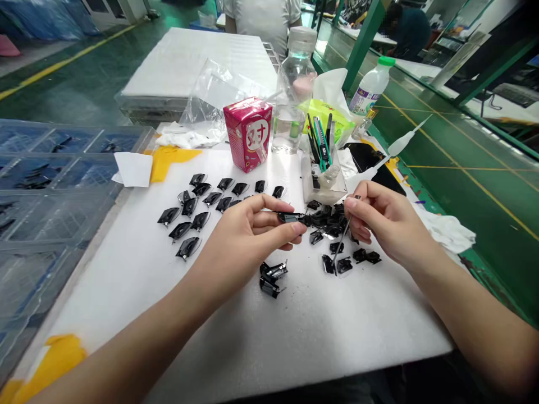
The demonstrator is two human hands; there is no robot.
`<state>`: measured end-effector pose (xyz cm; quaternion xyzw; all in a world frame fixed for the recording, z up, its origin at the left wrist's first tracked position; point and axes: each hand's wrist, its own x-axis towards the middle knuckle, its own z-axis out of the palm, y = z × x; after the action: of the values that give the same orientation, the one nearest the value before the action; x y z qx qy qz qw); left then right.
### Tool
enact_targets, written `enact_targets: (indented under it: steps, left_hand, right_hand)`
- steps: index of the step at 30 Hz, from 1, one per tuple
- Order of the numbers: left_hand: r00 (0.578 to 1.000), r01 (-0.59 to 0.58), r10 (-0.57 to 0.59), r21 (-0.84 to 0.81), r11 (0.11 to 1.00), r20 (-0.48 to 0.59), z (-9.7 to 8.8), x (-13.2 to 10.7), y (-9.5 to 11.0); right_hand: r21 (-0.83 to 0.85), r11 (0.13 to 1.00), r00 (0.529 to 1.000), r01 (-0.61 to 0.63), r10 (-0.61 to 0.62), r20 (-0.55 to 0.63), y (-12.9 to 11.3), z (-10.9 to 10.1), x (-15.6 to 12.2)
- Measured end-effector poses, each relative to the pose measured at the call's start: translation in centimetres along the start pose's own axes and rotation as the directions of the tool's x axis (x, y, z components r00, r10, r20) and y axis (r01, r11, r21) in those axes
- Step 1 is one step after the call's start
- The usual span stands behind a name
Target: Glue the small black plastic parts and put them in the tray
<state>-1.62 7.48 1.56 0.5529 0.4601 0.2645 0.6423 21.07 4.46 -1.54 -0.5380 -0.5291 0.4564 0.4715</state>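
My left hand [256, 224] pinches a small glossy black part [290, 217] between thumb and fingers. My right hand [381, 217] grips a thin steel pick [343, 238], its tip pointing down among a loose heap of black parts [330, 221] just beyond the left hand's fingertips. Rows of similar black pieces [189, 213] lie on the white foam sheet [269, 348] to the left. Two black parts with metal ends [272, 275] rest below my hands.
A pink juice carton [247, 133], a water bottle [295, 84] and a transparent cup of pens and cutters [322, 174] stand beyond the parts. Blue-tinted plastic compartment trays [54, 168] lie left. A person in a white shirt [263, 17] stands at the far side.
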Motion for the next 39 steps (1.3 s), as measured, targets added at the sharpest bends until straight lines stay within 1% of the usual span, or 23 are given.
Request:
enact_targets:
  steps: [3, 7, 9, 12, 14, 16, 17, 19, 21, 22, 23, 24, 25, 28, 29, 31, 32, 33, 34, 35, 36, 37, 39]
  left_hand:
    - [1.000, 0.004, -0.004, -0.009, 1.000, 0.022, -0.1, 0.0, 0.0]
    - [1.000, 0.001, -0.001, -0.022, 1.000, 0.028, -0.1, -0.1, -0.1]
    - [1.000, 0.002, -0.002, -0.025, 1.000, 0.031, -0.1, -0.1, -0.1]
    - [0.999, 0.006, -0.006, -0.027, 1.000, 0.032, 0.0, -0.1, -0.1]
    - [1.000, 0.008, -0.007, -0.025, 1.000, 0.029, -0.1, -0.1, 0.0]
    - [0.999, 0.011, -0.010, -0.021, 1.000, 0.032, -0.1, 0.0, -0.1]
    - [0.999, 0.013, -0.013, -0.021, 1.000, 0.035, -0.2, 0.0, -0.1]
    - [0.999, 0.022, -0.021, -0.028, 0.999, 0.044, -0.1, 0.1, -0.2]
    - [0.998, 0.029, -0.027, -0.041, 0.999, 0.059, 0.0, 0.1, -0.3]
    - [0.997, 0.031, -0.028, -0.049, 0.998, 0.067, 0.1, 0.1, -0.3]
    - [0.997, 0.034, -0.029, -0.056, 0.998, 0.075, 0.2, 0.1, -0.3]
    - [0.996, 0.035, -0.030, -0.063, 0.997, 0.083, 0.2, 0.0, -0.4]
    - [0.995, 0.035, -0.028, -0.070, 0.997, 0.091, 0.3, -0.1, -0.4]
    - [0.995, 0.024, -0.016, -0.080, 0.997, 0.099, 0.4, -0.3, -0.4]
    - [0.995, 0.019, -0.011, -0.083, 0.996, 0.097, 0.4, -0.4, -0.4]
    - [0.996, 0.011, -0.003, -0.093, 0.996, 0.092, 0.4, -0.5, -0.4]
    - [0.996, 0.007, 0.002, -0.103, 0.995, 0.093, 0.4, -0.5, -0.5]
    - [0.996, 0.002, 0.009, -0.115, 0.993, 0.094, 0.4, -0.5, -0.4]
    - [0.995, -0.003, 0.015, -0.127, 0.992, 0.095, 0.3, -0.5, -0.4]
    - [0.995, -0.006, 0.019, -0.136, 0.991, 0.097, 0.3, -0.5, -0.4]
    - [0.995, -0.008, 0.022, -0.141, 0.990, 0.099, 0.3, -0.5, -0.4]
    - [0.995, -0.008, 0.022, -0.141, 0.990, 0.099, 0.2, -0.4, -0.4]
    - [0.995, -0.006, 0.019, -0.132, 0.991, 0.096, 0.2, -0.2, -0.4]
  right_hand:
    - [-0.011, 1.000, 0.999, 0.013, -0.013, -0.030, 0.1, -0.1, 0.0]
    - [-0.041, 0.999, 0.999, 0.013, -0.014, -0.035, 0.2, 0.2, 0.1]
    - [-0.027, 0.999, 0.999, 0.021, -0.022, -0.045, 0.2, 0.2, 0.2]
    - [0.021, 0.996, 0.991, 0.082, -0.079, -0.108, 0.0, -0.1, 0.2]
    - [0.030, 0.987, 0.972, 0.156, -0.147, -0.185, -0.4, -0.5, 0.3]
    - [0.013, 0.967, 0.928, 0.253, -0.238, -0.287, -0.9, -1.0, 0.4]
    - [-0.010, 0.951, 0.891, 0.310, -0.295, -0.346, -1.2, -1.3, 0.6]
    - [-0.104, 0.897, 0.778, 0.429, -0.425, -0.463, -1.7, -1.6, 0.9]
    - [-0.221, 0.836, 0.662, 0.502, -0.536, -0.524, -2.1, -1.7, 1.3]
    - [-0.272, 0.810, 0.620, 0.520, -0.577, -0.532, -2.1, -1.6, 1.6]
    - [-0.314, 0.792, 0.601, 0.523, -0.604, -0.523, -2.1, -1.5, 2.0]
    - [-0.344, 0.782, 0.602, 0.519, -0.620, -0.502, -2.0, -1.3, 2.3]
    - [-0.369, 0.779, 0.621, 0.507, -0.627, -0.471, -1.9, -1.1, 2.6]
    - [-0.421, 0.792, 0.736, 0.443, -0.589, -0.333, -1.6, -0.6, 3.0]
    - [-0.454, 0.789, 0.767, 0.414, -0.571, -0.294, -1.6, -0.4, 2.8]
    - [-0.581, 0.739, 0.820, 0.339, -0.535, -0.202, -1.8, 0.0, 1.8]
    - [-0.663, 0.685, 0.850, 0.301, -0.509, -0.140, -1.9, 0.3, 0.9]
    - [-0.741, 0.613, 0.891, 0.275, -0.451, -0.043, -2.0, 0.6, 0.0]
    - [-0.792, 0.543, 0.931, 0.279, -0.355, 0.086, -2.0, 0.9, -1.0]
    - [-0.822, 0.485, 0.948, 0.297, -0.256, 0.191, -1.9, 1.2, -2.0]
    - [-0.849, 0.413, 0.941, 0.331, -0.206, 0.267, -1.7, 1.5, -2.9]
    - [-0.867, 0.331, 0.926, 0.372, -0.191, 0.325, -1.4, 1.7, -3.6]
    - [-0.886, 0.186, 0.898, 0.425, -0.207, 0.388, -0.7, 2.1, -4.6]
